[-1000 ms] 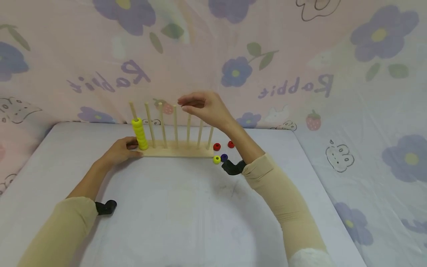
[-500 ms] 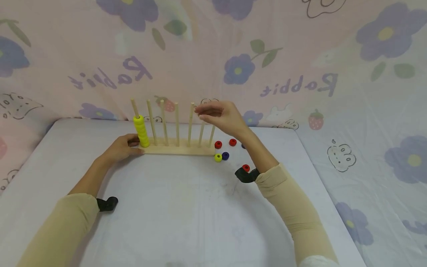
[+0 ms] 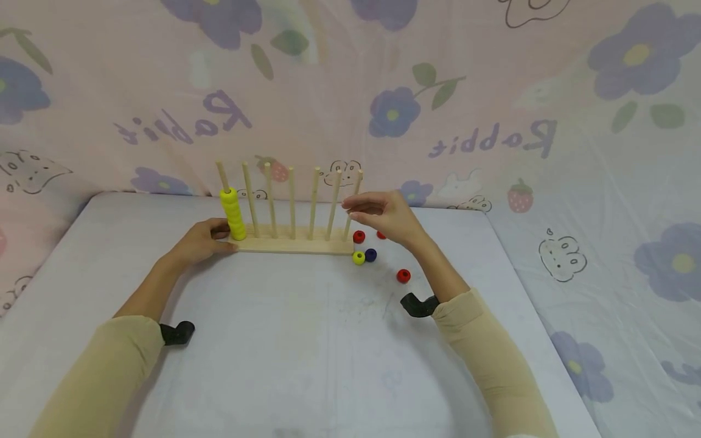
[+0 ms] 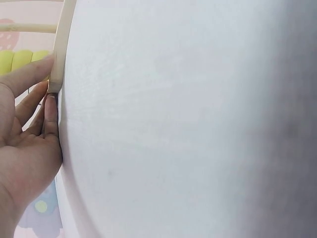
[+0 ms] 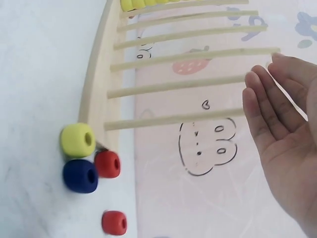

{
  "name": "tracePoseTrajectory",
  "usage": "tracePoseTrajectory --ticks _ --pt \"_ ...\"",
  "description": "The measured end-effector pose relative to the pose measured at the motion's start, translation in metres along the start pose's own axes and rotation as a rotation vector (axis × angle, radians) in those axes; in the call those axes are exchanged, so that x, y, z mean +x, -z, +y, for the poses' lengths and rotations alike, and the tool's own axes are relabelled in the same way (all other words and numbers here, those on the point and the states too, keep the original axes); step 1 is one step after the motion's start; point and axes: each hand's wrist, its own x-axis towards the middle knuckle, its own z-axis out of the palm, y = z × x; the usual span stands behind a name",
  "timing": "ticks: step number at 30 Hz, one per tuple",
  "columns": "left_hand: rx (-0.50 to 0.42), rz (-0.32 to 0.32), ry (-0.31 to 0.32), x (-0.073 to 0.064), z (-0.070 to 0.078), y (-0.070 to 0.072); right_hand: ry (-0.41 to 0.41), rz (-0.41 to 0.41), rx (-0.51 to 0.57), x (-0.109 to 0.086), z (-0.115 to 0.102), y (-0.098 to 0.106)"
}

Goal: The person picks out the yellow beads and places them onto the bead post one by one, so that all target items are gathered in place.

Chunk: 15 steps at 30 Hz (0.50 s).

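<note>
A wooden peg rack (image 3: 296, 246) with several upright pegs stands toward the back of the table. Yellow beads (image 3: 233, 214) are stacked on its leftmost peg. My left hand (image 3: 199, 243) holds the rack's left end, thumb at the front of the base and fingers at its end and back. My right hand (image 3: 391, 216) is raised beside the rightmost peg, fingers nearly straight, with nothing visible between them. Below it, at the rack's right end, lie a yellow bead (image 5: 78, 140), a dark blue bead (image 5: 80, 176) and a red bead (image 5: 107, 164).
Another red bead (image 3: 403, 276) lies on the white tabletop (image 3: 285, 340) nearer the front. A further red bead (image 3: 381, 235) is partly hidden by my right hand. A patterned cloth (image 3: 328, 91) hangs behind the table.
My right hand has moved right and down, from above the middle pegs to beside the rightmost peg. The front red bead has come into view. My left hand stays on the rack.
</note>
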Motion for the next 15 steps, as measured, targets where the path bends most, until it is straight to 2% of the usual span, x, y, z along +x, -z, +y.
tracePoseTrajectory --ticks 5,12,15 --pt "0.007 0.0 -0.003 0.0 0.001 0.0 -0.06 0.014 -0.02 -0.01 0.009 0.0" --pt "0.011 -0.006 -0.014 -0.002 0.0 0.001 -0.101 0.013 -0.04 -0.026 -0.005 -0.004" --pt "-0.002 -0.009 -0.024 -0.001 0.0 0.0 -0.124 0.023 -0.021 -0.029 0.014 -0.003"
